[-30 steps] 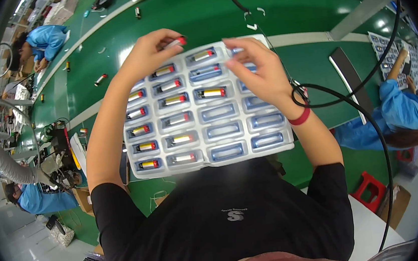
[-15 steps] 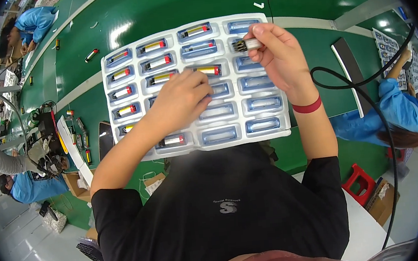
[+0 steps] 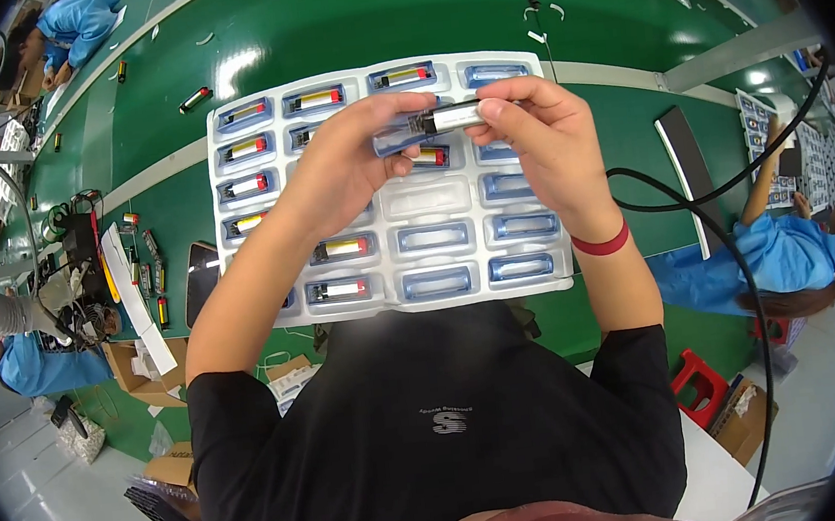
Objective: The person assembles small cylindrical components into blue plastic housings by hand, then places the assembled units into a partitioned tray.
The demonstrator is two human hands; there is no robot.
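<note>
My left hand [image 3: 343,167] is closed on a clear blue plastic shell [image 3: 394,139], gripped between thumb and fingers. My right hand [image 3: 552,147] pinches a small silver-white cylinder with a black end [image 3: 456,117], perhaps a battery cell. That black end meets the shell's right side; whether it is inside, I cannot tell. Both hands are above a white moulded tray [image 3: 425,200] with rows of pockets. Blue shells with red-ended cylinders [image 3: 314,100] fill much of its left part, while shells without cylinders [image 3: 521,268] show at the right. My left hand and forearm hide several pockets.
Loose cylinders [image 3: 194,100] lie on the green table [image 3: 314,19]. A phone [image 3: 202,274] and a long white strip [image 3: 140,302] are left of the tray. Right of it are a black-and-white bar [image 3: 681,155] and a looping black cable [image 3: 723,199]. Co-workers in blue [image 3: 784,255] sit nearby.
My left hand has lifted a blue shell from the tray, leaving a bare pocket. My right hand has brought the cylinder left and slightly down to the shell.
</note>
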